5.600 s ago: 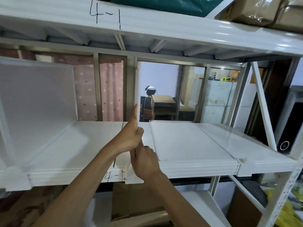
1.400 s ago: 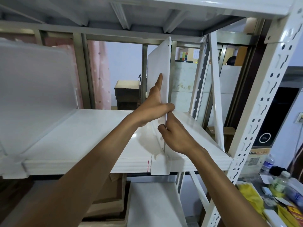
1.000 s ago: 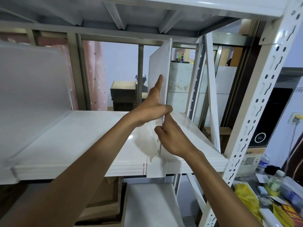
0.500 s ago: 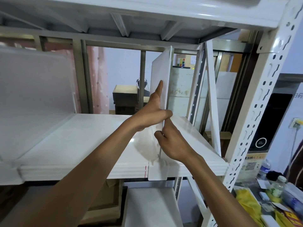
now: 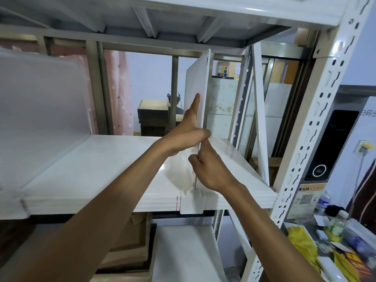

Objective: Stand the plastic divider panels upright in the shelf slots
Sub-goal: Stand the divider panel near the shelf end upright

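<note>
A white plastic divider panel (image 5: 198, 78) stands upright, edge-on to me, on the white shelf (image 5: 105, 165), its foot at the front clip (image 5: 191, 201). My left hand (image 5: 188, 133) presses flat against the panel's left face, thumb hooked over its near edge. My right hand (image 5: 209, 167) pinches the same edge lower down. A second translucent divider panel (image 5: 40, 102) stands upright at the far left of the shelf.
The perforated white upright (image 5: 311, 127) and a diagonal brace (image 5: 260, 110) bound the shelf on the right. A shelf deck (image 5: 154, 23) hangs close overhead. Cardboard boxes (image 5: 130, 241) sit on the lower shelf. Bottles and yellow packets (image 5: 333, 237) lie at lower right.
Over the last second the panel has stayed upright between my hands; my view shifted slightly. Several seconds earlier the panel lay flat on the shelf.
</note>
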